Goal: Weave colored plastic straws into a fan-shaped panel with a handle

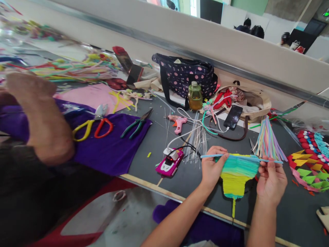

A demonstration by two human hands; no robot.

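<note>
My left hand [212,167] pinches one end of a light blue pipe cleaner [241,158] between thumb and fingers. The other end is in the closed fingers of my right hand [272,180]. Stretched nearly level, the pipe cleaner lies across the top of a flat piece wrapped in teal and yellow pipe cleaner [235,181]. This piece narrows downward to a teal edge, and a thin yellow stem [233,208] hangs from it. Beyond my right hand stands a bunch of pastel pipe cleaners [268,139]. Thin metal wires [196,144] lie beyond my left hand.
A pink glue gun [177,122], a pink car-shaped power socket [170,164], a phone [233,116] and a bottle [195,96] are on the table. Scissors [93,128] and pliers [136,124] rest on purple cloth [108,154]. Another person's arm [43,116] reaches in at left.
</note>
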